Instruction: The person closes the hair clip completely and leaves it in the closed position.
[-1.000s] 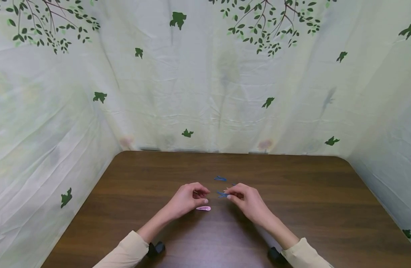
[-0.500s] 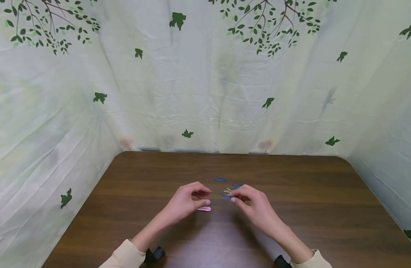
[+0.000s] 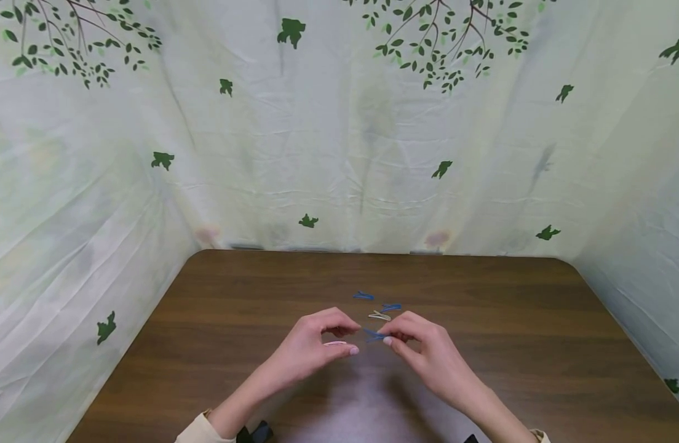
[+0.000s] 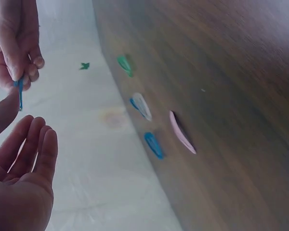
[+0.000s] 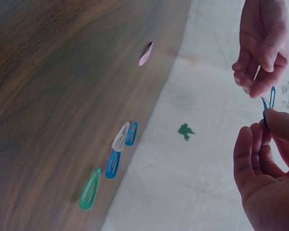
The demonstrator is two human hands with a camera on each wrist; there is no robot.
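My right hand (image 3: 428, 347) pinches a blue snap hair clip (image 3: 374, 336) between thumb and fingertips, above the table. The clip's two arms are spread apart, as the right wrist view shows (image 5: 268, 103). My left hand (image 3: 312, 341) faces it from the left, thumb and fingers parted, holding nothing. Its fingertips are very close to the clip's free end; I cannot tell whether they touch. A pink hair clip (image 4: 183, 134) lies on the table, partly hidden behind the left hand in the head view.
On the brown table (image 3: 234, 295) lie a white clip (image 3: 379, 315), a blue clip (image 3: 392, 307) and another blue clip (image 3: 364, 295). A green clip (image 5: 89, 190) shows in both wrist views. A leaf-print curtain (image 3: 339, 154) hangs behind the table.
My right hand has moved a little toward me and right with the blue hair clip, uncovering the white and blue clips behind. My left hand has shifted slightly right, nearer the held clip.
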